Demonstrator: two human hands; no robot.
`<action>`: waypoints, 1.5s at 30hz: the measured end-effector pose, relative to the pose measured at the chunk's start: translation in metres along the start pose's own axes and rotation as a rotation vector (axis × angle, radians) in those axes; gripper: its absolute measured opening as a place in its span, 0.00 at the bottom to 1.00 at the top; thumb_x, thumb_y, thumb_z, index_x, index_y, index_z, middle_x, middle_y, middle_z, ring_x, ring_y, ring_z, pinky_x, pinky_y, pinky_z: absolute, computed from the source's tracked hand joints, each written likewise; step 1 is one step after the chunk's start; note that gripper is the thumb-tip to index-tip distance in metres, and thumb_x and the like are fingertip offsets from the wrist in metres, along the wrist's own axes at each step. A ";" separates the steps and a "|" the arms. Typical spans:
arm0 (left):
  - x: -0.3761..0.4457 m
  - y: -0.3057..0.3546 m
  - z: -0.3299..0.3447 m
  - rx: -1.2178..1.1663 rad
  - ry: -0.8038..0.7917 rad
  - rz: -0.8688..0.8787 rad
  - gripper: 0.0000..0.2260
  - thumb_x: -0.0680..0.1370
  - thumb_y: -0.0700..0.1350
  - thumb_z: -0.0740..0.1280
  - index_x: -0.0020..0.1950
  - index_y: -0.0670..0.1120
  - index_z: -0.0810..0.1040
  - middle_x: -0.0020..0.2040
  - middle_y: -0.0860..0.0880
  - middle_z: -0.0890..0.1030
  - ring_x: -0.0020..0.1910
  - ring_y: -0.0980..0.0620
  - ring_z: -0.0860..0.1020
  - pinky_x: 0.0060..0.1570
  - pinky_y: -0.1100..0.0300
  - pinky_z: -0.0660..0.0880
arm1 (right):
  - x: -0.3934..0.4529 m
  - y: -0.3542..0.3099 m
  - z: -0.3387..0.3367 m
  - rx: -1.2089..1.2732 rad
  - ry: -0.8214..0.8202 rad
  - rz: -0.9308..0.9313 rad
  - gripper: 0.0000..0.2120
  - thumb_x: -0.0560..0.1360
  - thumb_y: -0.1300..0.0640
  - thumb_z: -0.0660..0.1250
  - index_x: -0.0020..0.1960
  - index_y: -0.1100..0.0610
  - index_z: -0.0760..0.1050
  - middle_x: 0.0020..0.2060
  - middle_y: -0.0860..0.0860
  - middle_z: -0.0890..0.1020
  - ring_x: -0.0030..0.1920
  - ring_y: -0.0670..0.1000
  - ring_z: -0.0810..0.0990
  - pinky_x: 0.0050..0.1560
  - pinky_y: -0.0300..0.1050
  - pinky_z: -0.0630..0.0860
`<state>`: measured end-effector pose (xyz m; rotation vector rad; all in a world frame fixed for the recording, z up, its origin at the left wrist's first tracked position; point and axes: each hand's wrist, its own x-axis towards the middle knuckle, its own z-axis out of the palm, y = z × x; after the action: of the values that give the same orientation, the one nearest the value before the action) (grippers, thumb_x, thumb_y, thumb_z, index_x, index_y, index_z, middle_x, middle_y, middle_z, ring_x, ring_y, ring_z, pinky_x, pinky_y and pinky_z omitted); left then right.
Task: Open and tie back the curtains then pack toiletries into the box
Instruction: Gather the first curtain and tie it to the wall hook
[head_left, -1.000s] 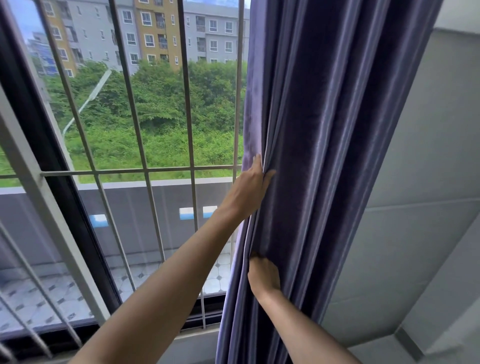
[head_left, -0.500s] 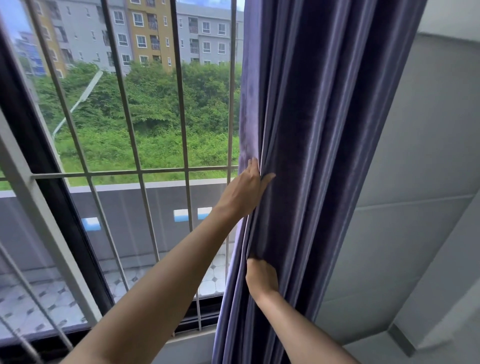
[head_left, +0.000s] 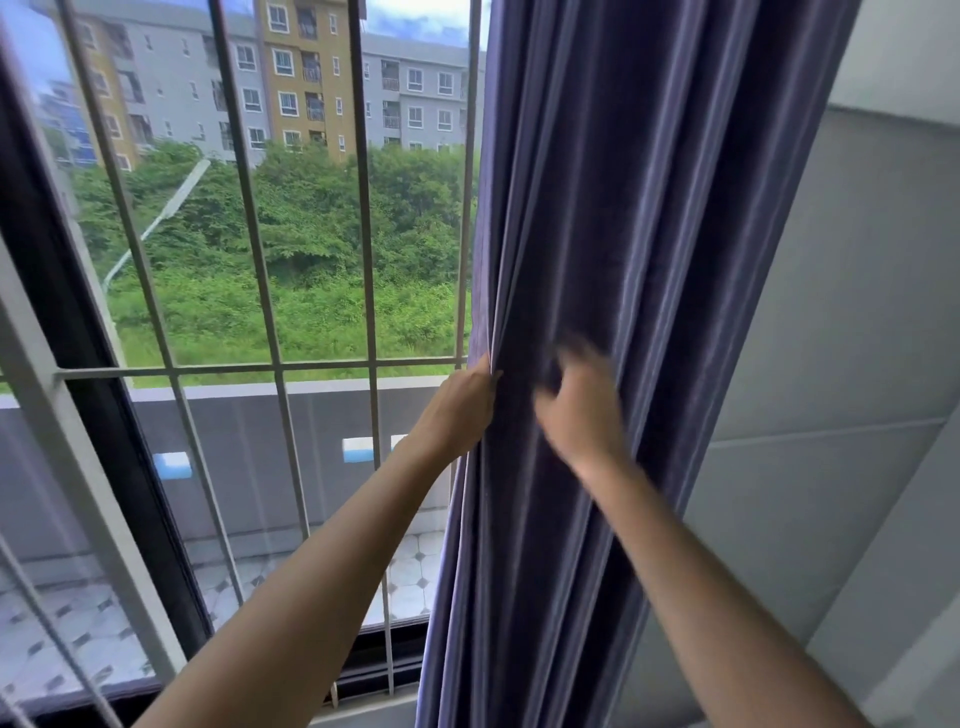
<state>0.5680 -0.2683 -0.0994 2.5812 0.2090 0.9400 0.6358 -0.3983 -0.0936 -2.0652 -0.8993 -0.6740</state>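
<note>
I see the curtain (head_left: 623, 260) gathered into a thick bundle of purple folds right of centre, its long axis running from the top of the view down to the bottom edge and leaning slightly, top to the right, bottom to the left. Its free edge faces the window on the left.

My left hand (head_left: 457, 410) grips that free edge, fingers curled round the outermost folds. My right hand (head_left: 582, 410) is just beside it, in front of the middle of the bundle. It is blurred, the fingers look curled against the cloth, but I cannot tell whether they hold any of it. The 2 hands are close together at the same height, not touching.

Left of the curtain the window (head_left: 234, 260) is uncovered, and a grille of white bars (head_left: 270, 369) stands across it, with 1 horizontal bar at about the height of my hands. A dark frame post (head_left: 78, 364) slants down the far left.

Right of the curtain a plain grey wall (head_left: 831, 364) stands very close to the bundle, so there is little room on that side. The open space lies to the left, in front of the glass.
</note>
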 end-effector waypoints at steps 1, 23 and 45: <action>0.001 -0.001 0.000 -0.008 -0.007 -0.011 0.06 0.80 0.35 0.56 0.46 0.35 0.69 0.39 0.31 0.77 0.35 0.30 0.72 0.32 0.48 0.62 | 0.022 -0.008 -0.018 -0.009 0.183 -0.039 0.19 0.70 0.60 0.68 0.61 0.59 0.77 0.65 0.59 0.74 0.65 0.60 0.72 0.66 0.55 0.69; 0.011 -0.010 0.012 -0.037 -0.020 -0.063 0.06 0.81 0.37 0.54 0.52 0.35 0.69 0.40 0.33 0.78 0.35 0.33 0.74 0.35 0.43 0.71 | -0.013 0.019 0.042 0.101 0.000 0.110 0.07 0.77 0.67 0.62 0.51 0.68 0.78 0.43 0.63 0.83 0.43 0.63 0.83 0.39 0.36 0.72; -0.001 0.023 0.031 -0.256 -0.057 -0.035 0.23 0.80 0.58 0.55 0.71 0.46 0.66 0.62 0.43 0.78 0.60 0.40 0.75 0.55 0.50 0.73 | -0.128 0.029 0.108 -0.197 -0.567 0.295 0.16 0.76 0.69 0.53 0.54 0.61 0.76 0.51 0.59 0.83 0.54 0.60 0.81 0.52 0.50 0.75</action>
<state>0.5873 -0.2988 -0.1126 2.3578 0.1090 0.8214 0.5978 -0.3709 -0.2569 -2.5587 -0.8210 -0.0079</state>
